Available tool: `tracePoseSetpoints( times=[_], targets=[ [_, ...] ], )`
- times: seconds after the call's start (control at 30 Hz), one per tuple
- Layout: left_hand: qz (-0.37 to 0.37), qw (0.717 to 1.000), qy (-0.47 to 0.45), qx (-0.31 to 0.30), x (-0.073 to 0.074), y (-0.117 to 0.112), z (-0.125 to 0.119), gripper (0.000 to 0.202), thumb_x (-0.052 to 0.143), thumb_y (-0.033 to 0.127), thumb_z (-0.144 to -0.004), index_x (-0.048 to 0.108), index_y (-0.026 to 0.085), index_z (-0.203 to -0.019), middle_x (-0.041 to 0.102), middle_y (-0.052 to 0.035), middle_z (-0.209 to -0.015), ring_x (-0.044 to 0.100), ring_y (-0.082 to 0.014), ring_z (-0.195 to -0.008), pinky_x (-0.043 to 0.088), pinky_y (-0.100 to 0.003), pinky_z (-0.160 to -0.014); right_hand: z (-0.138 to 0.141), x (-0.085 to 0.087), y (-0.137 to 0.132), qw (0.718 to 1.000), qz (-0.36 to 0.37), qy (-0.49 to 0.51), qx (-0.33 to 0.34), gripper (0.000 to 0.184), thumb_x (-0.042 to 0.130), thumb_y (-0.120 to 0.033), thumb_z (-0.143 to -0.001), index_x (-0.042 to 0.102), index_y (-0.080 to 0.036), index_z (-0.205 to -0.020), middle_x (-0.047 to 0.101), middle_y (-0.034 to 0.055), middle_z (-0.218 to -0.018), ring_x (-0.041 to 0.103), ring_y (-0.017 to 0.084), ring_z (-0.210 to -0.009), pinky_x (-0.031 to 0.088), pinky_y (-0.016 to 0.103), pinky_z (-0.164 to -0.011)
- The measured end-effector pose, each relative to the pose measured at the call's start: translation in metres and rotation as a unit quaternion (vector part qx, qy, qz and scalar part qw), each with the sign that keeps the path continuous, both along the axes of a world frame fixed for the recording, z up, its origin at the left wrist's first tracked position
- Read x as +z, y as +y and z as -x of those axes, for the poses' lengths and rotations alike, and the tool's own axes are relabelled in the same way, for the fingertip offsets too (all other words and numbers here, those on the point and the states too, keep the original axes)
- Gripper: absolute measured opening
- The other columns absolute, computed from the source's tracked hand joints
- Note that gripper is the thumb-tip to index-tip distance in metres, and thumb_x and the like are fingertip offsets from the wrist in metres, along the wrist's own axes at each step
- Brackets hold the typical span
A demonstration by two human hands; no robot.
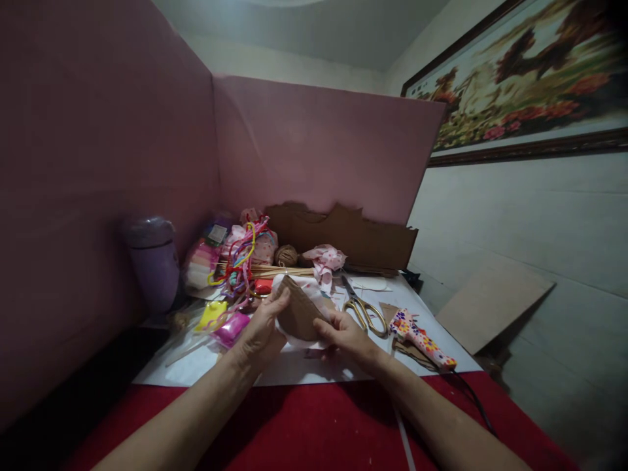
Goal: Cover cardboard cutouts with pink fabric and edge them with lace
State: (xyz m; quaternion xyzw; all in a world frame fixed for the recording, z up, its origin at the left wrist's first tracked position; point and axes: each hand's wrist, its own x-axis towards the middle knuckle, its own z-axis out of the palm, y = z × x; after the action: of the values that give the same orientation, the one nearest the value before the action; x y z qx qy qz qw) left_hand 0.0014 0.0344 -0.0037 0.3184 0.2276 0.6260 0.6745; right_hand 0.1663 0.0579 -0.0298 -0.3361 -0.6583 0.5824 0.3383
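Between my hands, above the white sheet, is a small brown cardboard piece with pale cloth or paper showing behind it and around its edges. My left hand grips its left side, thumb on the front face. At the lower right edge my right hand pinches it, also with the thumb in front. The fingers behind the piece are mostly hidden. Gold-handled scissors lie just beyond my right hand. Farther right, a flower-patterned glue gun rests over cardboard scraps.
Pipe cleaners, wooden sticks, a twine ball and crumpled pink cloth crowd the back. Yellow and magenta packets lie left. A purple tumbler stands far left. Torn cardboard leans against a pink partition.
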Motion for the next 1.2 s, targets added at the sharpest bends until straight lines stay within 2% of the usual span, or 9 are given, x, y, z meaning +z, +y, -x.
tracePoseSetpoints(
  times=[0.1, 0.23, 0.37, 0.47, 0.57, 0.73, 0.87, 1.03, 1.2],
  targets=[
    [0.02, 0.999, -0.03, -0.033, 0.002, 0.001, 0.001, 0.031, 0.055, 0.041, -0.081, 0.067, 0.014, -0.091, 0.072, -0.0066, -0.081, 0.066, -0.0205, -0.077, 0.05, -0.034, -0.076, 0.001, 0.0, -0.001, 1.0, -0.011, 0.011, -0.008, 0.042, 0.063, -0.054, -0.07, 0.058, -0.016, -0.087, 0.059, -0.0025, -0.063, 0.052, 0.006, -0.036, 0.041, 0.017, -0.034],
    [0.034, 0.997, -0.06, -0.026, 0.007, 0.003, 0.003, 0.033, 0.048, 0.039, -0.086, 0.069, 0.014, -0.085, 0.073, -0.0057, -0.079, 0.066, -0.0172, -0.074, 0.049, -0.032, -0.081, 0.001, 0.001, -0.001, 0.999, 0.005, 0.032, -0.01, 0.043, 0.065, -0.053, -0.069, 0.057, -0.016, -0.089, 0.061, -0.0015, -0.066, 0.053, 0.007, -0.037, 0.041, 0.017, -0.033],
    [0.013, 0.997, -0.071, -0.004, 0.009, 0.004, 0.002, 0.03, 0.045, 0.035, -0.089, 0.067, 0.018, -0.099, 0.072, -0.004, -0.091, 0.065, -0.0165, -0.083, 0.048, -0.032, -0.084, 0.001, 0.0, 0.0, 0.997, 0.036, 0.07, -0.014, 0.044, 0.062, -0.054, -0.072, 0.054, -0.015, -0.09, 0.061, -0.0019, -0.058, 0.056, 0.009, -0.039, 0.041, 0.017, -0.033],
    [-0.001, 0.998, -0.064, 0.015, 0.007, 0.003, 0.001, 0.029, 0.05, 0.037, -0.086, 0.065, 0.02, -0.105, 0.071, -0.0028, -0.098, 0.064, -0.0169, -0.089, 0.048, -0.03, -0.085, 0.001, 0.0, 0.0, 0.996, 0.045, 0.08, -0.018, 0.045, 0.063, -0.054, -0.071, 0.054, -0.015, -0.09, 0.062, -0.0013, -0.059, 0.057, 0.01, -0.04, 0.041, 0.017, -0.032],
    [-0.015, 1.0, -0.017, 0.017, 0.004, 0.0, 0.0, 0.031, 0.062, 0.036, -0.078, 0.066, 0.017, -0.102, 0.071, -0.0056, -0.096, 0.065, -0.0197, -0.087, 0.049, -0.031, -0.081, 0.0, 0.001, 0.0, 0.997, 0.032, 0.068, -0.012, 0.045, 0.063, -0.054, -0.071, 0.055, -0.015, -0.092, 0.062, -0.0012, -0.056, 0.058, 0.011, -0.041, 0.041, 0.017, -0.033],
    [-0.013, 0.999, 0.03, 0.032, 0.0, 0.0, 0.001, 0.029, 0.072, 0.016, -0.066, 0.066, 0.014, -0.094, 0.072, -0.0062, -0.084, 0.066, -0.0194, -0.073, 0.052, -0.031, -0.072, 0.0, 0.003, -0.002, 1.0, -0.002, 0.023, -0.01, 0.048, 0.06, -0.059, -0.072, 0.058, -0.015, -0.091, 0.065, 0.0027, -0.067, 0.062, 0.013, -0.047, 0.041, 0.017, -0.034],
    [-0.03, 0.999, 0.015, 0.039, 0.006, 0.001, 0.006, 0.03, 0.069, 0.013, -0.069, 0.065, 0.017, -0.098, 0.072, -0.004, -0.09, 0.066, -0.0178, -0.08, 0.051, -0.03, -0.077, -0.002, 0.007, -0.001, 0.998, -0.016, 0.045, -0.032, 0.059, 0.045, -0.069, -0.075, 0.059, -0.016, -0.095, 0.065, 0.0056, -0.074, 0.063, 0.014, -0.052, 0.044, 0.019, -0.036],
    [-0.059, 0.997, 0.022, 0.038, 0.011, 0.003, 0.011, 0.026, 0.068, 0.014, -0.07, 0.066, 0.017, -0.096, 0.071, -0.0029, -0.09, 0.065, -0.0153, -0.079, 0.05, -0.027, -0.078, -0.006, 0.01, 0.001, 0.995, -0.053, 0.05, -0.071, 0.045, 0.062, -0.059, -0.068, 0.057, -0.014, -0.075, 0.057, -0.0009, -0.061, 0.06, 0.012, -0.047, 0.045, 0.018, -0.038],
    [-0.066, 0.997, 0.02, 0.031, 0.008, 0.006, 0.012, 0.028, 0.068, 0.014, -0.071, 0.065, 0.018, -0.098, 0.071, -0.0028, -0.091, 0.064, -0.0156, -0.08, 0.05, -0.028, -0.079, -0.006, 0.01, 0.003, 0.988, -0.104, 0.056, -0.097, 0.038, 0.061, -0.053, -0.072, 0.057, -0.015, -0.067, 0.052, -0.0029, -0.058, 0.054, 0.009, -0.047, 0.044, 0.019, -0.038]
  ],
)
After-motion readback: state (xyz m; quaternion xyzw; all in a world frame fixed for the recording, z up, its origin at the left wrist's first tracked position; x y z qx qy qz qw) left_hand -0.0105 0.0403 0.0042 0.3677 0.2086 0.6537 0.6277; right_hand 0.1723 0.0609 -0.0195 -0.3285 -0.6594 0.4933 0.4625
